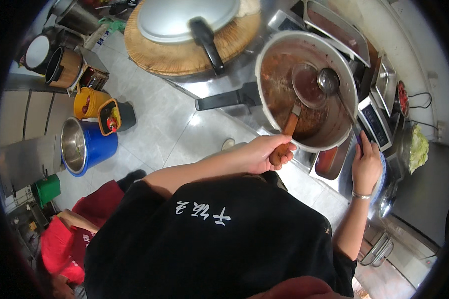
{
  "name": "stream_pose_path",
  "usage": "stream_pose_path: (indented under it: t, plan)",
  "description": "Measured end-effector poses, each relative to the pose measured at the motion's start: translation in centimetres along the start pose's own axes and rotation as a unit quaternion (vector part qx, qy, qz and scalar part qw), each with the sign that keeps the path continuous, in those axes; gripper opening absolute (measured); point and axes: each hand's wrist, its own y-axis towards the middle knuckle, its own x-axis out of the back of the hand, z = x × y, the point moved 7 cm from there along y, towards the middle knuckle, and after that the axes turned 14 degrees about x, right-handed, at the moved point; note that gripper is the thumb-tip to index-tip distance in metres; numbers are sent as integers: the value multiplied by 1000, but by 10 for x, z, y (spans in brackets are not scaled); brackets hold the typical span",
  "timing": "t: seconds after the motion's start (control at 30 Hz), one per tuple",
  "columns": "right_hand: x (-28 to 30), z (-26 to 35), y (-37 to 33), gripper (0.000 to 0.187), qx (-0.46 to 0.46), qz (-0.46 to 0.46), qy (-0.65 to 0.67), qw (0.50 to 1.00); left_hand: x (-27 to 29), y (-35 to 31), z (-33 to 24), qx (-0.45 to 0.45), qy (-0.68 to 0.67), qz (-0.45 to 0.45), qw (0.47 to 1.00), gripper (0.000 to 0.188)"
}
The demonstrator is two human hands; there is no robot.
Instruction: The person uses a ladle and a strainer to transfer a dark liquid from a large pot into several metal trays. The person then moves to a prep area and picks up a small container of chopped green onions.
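My left hand (268, 152) is closed round the wooden handle of a round strainer (308, 85), whose bowl is inside a large metal pot (343, 130). In my right hand (365, 168) is the long handle of a metal ladle (328, 81). The ladle's bowl is over the pot, beside the strainer's bowl and just right of it. Brown-red liquid or sauce (279, 70) fills the pot's lower part, and dark residue coats its inner wall. A long black pot handle (224, 99) sticks out to the left.
A silver lid (184, 20) with a black handle lies on a thick round wooden board (149, 52). Metal trays (334, 27), a scale (375, 122) and leafy greens (418, 148) stand right. A blue bucket (99, 152) is on the floor left; a person in red (65, 244) is at lower left.
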Motion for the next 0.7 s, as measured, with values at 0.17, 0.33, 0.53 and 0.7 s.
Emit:
stream_pose_path:
  t: [0.17,0.33,0.53,0.7]
  plan:
    - [-21,-3,0,34,-12,50,24,998,3,-2,-1,-7,30,6,1000,27]
    - [-41,-18,2,32,-78,50,237,967,3,-4,-2,0,37,-6,999,27]
    - [-75,-24,-19,30,-224,21,485,845,2,-6,-4,-3,24,-32,999,28]
    - [-71,-29,-38,30,-268,19,549,791,2,-5,-5,3,24,-22,999,30]
